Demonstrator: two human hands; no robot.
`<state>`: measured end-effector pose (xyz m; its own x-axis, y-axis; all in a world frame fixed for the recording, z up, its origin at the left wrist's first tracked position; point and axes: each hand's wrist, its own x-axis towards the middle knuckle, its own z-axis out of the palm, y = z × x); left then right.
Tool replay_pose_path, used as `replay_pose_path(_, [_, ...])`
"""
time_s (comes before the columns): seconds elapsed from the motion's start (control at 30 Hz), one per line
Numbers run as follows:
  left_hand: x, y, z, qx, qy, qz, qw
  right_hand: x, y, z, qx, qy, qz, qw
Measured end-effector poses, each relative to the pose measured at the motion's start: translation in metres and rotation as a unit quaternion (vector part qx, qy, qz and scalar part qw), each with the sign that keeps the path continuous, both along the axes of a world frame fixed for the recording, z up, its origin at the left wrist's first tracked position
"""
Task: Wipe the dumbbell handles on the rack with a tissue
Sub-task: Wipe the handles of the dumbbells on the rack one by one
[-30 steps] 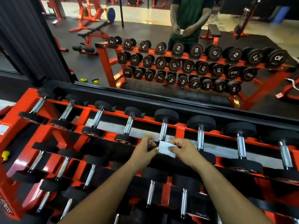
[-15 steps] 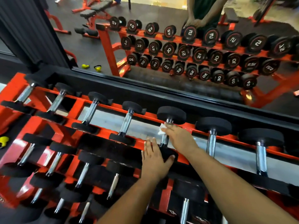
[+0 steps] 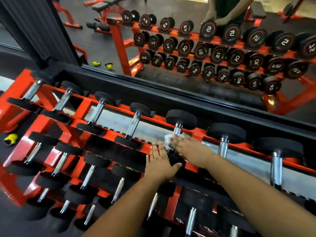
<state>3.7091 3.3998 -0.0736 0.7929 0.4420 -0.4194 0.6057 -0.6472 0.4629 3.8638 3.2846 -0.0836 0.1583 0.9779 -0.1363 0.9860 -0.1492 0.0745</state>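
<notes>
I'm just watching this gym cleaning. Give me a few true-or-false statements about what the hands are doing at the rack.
1. The right hand presses a tissue on a dumbbell handle. True.
2. The left hand holds the tissue. False: it lies flat on the near black weight head.
3. The rack is blue. False: it is red.
4. A mirror behind shows the rack. True.
</notes>
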Motion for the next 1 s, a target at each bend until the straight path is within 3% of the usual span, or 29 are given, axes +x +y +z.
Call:
replay_pose_path(0.1, [0.002, 0.001, 0.002, 0.003, 0.018, 0.001, 1.000, 0.005, -0.004, -0.002, 0.000, 0.006, 0.073, 0.997])
replay_pose_path(0.27, [0.004, 0.004, 0.007, -0.003, 0.050, -0.012, 0.999, -0.002, 0.015, 0.012, 0.016, -0.009, -0.077, 0.997])
replay_pose_path(0.4, [0.003, 0.003, 0.007, 0.002, 0.045, -0.010, 0.999, -0.005, -0.002, 0.006, -0.022, 0.084, 0.023, 0.996])
replay_pose_path(0.47, [0.004, 0.004, 0.008, 0.000, 0.052, -0.013, 0.999, 0.009, -0.003, 0.004, -0.001, 0.047, 0.017, 0.999])
replay_pose_path(0.53, [0.004, 0.004, 0.010, -0.004, 0.060, -0.018, 0.998, 0.012, 0.004, 0.008, 0.010, -0.010, -0.049, 0.999])
replay_pose_path(0.6, [0.004, 0.005, 0.012, -0.004, 0.061, -0.019, 0.998, 0.003, 0.013, 0.010, 0.010, -0.003, -0.072, 0.997])
replay_pose_path(0.7, [0.004, 0.004, 0.011, 0.000, 0.062, -0.022, 0.998, -0.008, 0.004, 0.007, -0.020, 0.065, 0.021, 0.997])
replay_pose_path(0.77, [0.004, 0.004, 0.011, 0.002, 0.063, -0.023, 0.998, 0.001, -0.004, 0.007, -0.018, 0.050, 0.036, 0.998])
replay_pose_path(0.9, [0.005, 0.005, 0.012, -0.002, 0.071, -0.027, 0.997, 0.003, 0.010, 0.012, 0.012, -0.016, -0.135, 0.991])
replay_pose_path(1.0, [0.005, 0.006, 0.012, -0.001, 0.069, -0.028, 0.997, -0.014, 0.014, 0.003, 0.013, 0.039, -0.140, 0.989])
